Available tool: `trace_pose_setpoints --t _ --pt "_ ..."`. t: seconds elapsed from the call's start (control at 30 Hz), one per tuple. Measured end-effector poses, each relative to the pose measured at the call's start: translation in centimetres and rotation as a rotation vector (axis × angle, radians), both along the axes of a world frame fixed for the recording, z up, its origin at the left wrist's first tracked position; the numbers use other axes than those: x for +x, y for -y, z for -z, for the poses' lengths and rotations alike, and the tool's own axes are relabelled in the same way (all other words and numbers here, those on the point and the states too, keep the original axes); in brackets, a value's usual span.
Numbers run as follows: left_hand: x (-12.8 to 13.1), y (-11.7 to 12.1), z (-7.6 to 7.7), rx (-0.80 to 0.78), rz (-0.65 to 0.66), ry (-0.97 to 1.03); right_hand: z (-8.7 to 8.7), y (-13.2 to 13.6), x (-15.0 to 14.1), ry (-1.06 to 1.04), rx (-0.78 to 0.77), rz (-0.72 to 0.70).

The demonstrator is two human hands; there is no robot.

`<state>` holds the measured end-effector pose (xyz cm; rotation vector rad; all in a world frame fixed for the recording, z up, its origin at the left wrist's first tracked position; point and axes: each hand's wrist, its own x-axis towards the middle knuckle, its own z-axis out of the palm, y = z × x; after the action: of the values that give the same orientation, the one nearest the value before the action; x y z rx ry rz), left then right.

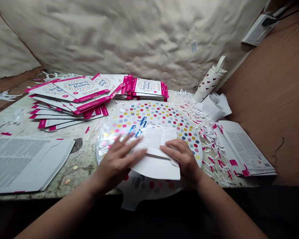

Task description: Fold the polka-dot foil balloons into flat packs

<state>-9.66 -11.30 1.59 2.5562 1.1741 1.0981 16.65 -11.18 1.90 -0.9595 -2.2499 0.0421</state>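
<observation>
Foil balloon [149, 113], printed with coloured polka dots and blue script, is lying flat at the centre of the worktop [64, 186], its lower edge and neck tab hanging over the near side at 6 o'clock. Folded white paper sleeve [156, 167] is resting on the balloon, with a printed insert [154, 139] lying across its upper part. Left grip [117, 162] is spread wide open, palm down, its fingers [129, 142] slightly blurred and reaching toward the sleeve's left edge; nothing is held. Right grip [181, 157] is curving over the sleeve's right side, fingers [170, 147] lying on the paper; whether it is pinching cannot be told.

Packaged cards with magenta strips [69, 96] are lying fanned in loose piles at 10 to 12 o'clock. Stack of printed white sheets [22, 162] is sitting at 9 o'clock, and a second stack [244, 149] is sitting at 3 o'clock. White paper offcuts [196, 122] are scattering across the worktop from 1 to 3 o'clock. Heart-patterned white tumbler [209, 83] is lying tilted at 1 o'clock, and a power strip [259, 30] is mounted beyond it at 2 o'clock.
</observation>
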Motion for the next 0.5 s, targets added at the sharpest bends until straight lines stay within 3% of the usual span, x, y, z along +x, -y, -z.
trace_pose_setpoints --t 0.07,0.17,0.3,0.4,0.5 --pt "-0.4 0.4 1.6 -0.041 0.195 -0.156 0.7 1.0 0.1 0.098 0.032 -0.090" --pt "0.1 1.9 3.1 -0.105 0.235 -0.228 1.8 3.1 -0.3 0.269 0.023 -0.193" --pt "1.4 2.5 2.3 -0.200 0.230 -0.301 1.9 3.9 -0.4 0.223 -0.254 -0.096" --pt "2.4 1.3 1.1 -0.402 0.082 -0.319 1.1 2.5 -0.5 0.147 -0.565 0.093" --pt "3.2 -0.5 0.7 -0.475 -0.139 -0.366 0.4 1.2 -0.9 0.223 -0.557 0.247"
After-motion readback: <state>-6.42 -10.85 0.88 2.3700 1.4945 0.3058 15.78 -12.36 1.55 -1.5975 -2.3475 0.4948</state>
